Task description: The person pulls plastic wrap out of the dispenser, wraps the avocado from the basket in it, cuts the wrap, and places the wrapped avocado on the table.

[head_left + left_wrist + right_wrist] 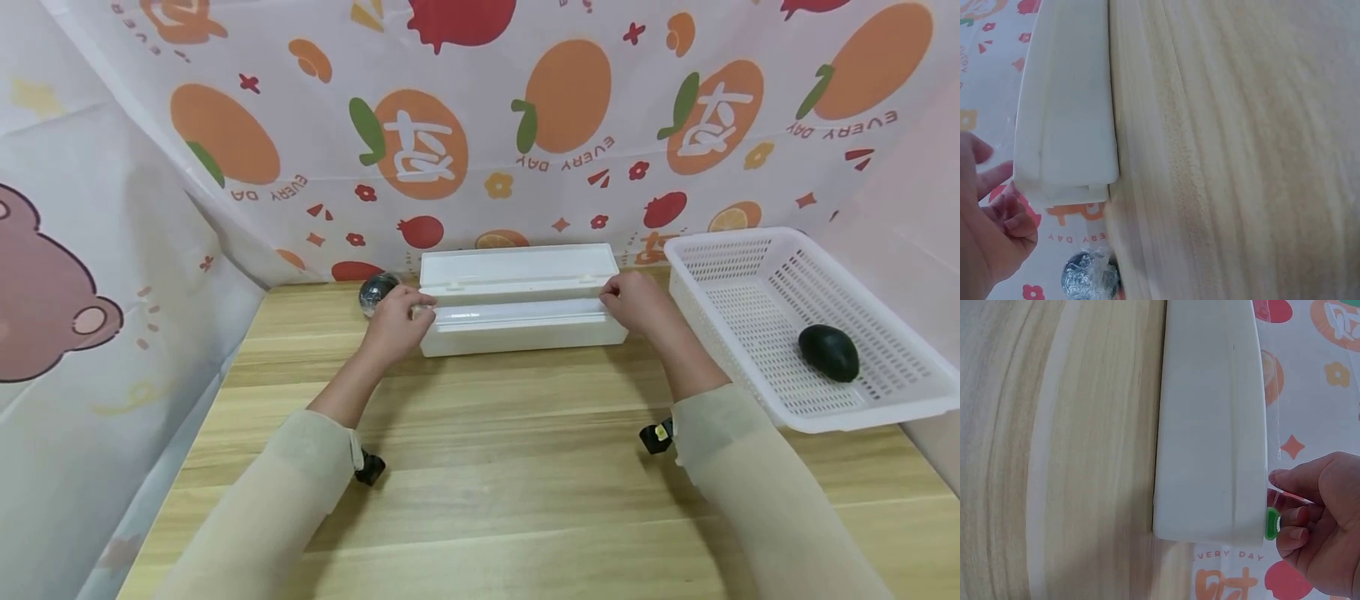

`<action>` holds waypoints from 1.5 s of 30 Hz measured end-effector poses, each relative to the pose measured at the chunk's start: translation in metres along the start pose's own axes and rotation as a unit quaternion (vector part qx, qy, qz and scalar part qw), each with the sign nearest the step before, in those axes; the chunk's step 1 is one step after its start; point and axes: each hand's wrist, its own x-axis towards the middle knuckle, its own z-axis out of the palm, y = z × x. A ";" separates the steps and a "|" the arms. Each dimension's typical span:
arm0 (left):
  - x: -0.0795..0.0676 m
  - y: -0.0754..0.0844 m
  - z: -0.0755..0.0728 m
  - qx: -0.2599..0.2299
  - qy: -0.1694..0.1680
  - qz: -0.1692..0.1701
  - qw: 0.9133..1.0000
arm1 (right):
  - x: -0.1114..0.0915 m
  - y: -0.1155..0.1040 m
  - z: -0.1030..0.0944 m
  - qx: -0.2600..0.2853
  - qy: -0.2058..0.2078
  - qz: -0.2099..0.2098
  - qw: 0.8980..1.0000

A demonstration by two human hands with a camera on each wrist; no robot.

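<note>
A pinch at either end

Behind the white box (525, 337) hangs the fruit-printed cloth (487, 100); the tabletop (510, 483) spreads out in front of it. The basket (712, 346) stands to the box's right. The box itself sits at the cloth's foot, its lid (517, 262) tipped back, clear film (480, 314) along its mouth. At its left end the left hand (397, 323), at its right the right hand (637, 304): each grip looks nearly closed, thumb and finger seemingly pinching film. Right of the box, inside the basket, lies a dark green fruit (828, 353); just off its left end, a film-wrapped ball (377, 293). Smallest, a green piece (1271, 524) by its right end.

I'd judge they're taking up the film; the next move calls for a level, even pull, lest it wrinkle.

The film's edge is too transparent to trace, the left fingertips' hold is unclear, and the left hand partly covers the ball.
</note>
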 end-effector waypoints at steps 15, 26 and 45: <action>0.001 -0.001 0.001 -0.008 0.000 0.031 0.999 | 0.005 0.004 -0.001 0.003 -0.015 -0.021 1.000; -0.005 -0.005 -0.002 -0.061 -0.019 0.001 0.998 | 0.002 0.014 -0.007 0.004 -0.045 -0.084 0.995; -0.005 -0.008 -0.002 -0.148 0.011 -0.043 0.988 | 0.001 0.009 -0.008 0.002 -0.027 -0.025 0.999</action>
